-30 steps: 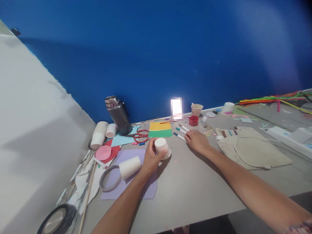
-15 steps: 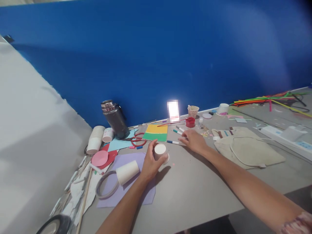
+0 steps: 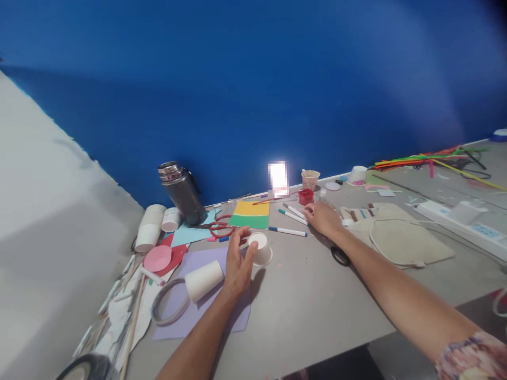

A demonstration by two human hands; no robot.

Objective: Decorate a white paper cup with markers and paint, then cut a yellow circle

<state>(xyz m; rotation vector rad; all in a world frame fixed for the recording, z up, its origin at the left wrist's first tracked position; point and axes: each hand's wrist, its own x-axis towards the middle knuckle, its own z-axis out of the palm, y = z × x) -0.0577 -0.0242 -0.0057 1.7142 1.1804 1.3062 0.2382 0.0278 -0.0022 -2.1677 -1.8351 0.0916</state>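
My left hand (image 3: 239, 264) is beside a white paper cup (image 3: 261, 252) that stands upside down on the grey table. Its fingers are apart, with the thumb at the cup's near left side, perhaps touching it. Over the right ends of the markers hovers my right hand (image 3: 325, 219), fingers loosely bent and spread, with nothing visible in them. Close to its fingertips lie a teal-tipped marker (image 3: 292, 216) and a grey-capped marker (image 3: 291, 208). A dark blue marker (image 3: 287, 231) lies between the two hands. Just beyond the right hand stands a small red pot (image 3: 306, 197).
Left: a tilted paper cup (image 3: 204, 281) and a tape roll (image 3: 171, 302) on purple paper (image 3: 233, 311), red-handled scissors (image 3: 222, 230), a dark flask (image 3: 184, 198). Right: a cloth bag (image 3: 407, 240), a power strip (image 3: 455, 221), a black ring (image 3: 339, 256) by my forearm. A blue wall (image 3: 237, 95) stands behind.
My right hand has moved off the dark blue marker, up and right toward the other markers. My left hand's fingers have loosened from around the cup and shifted left.
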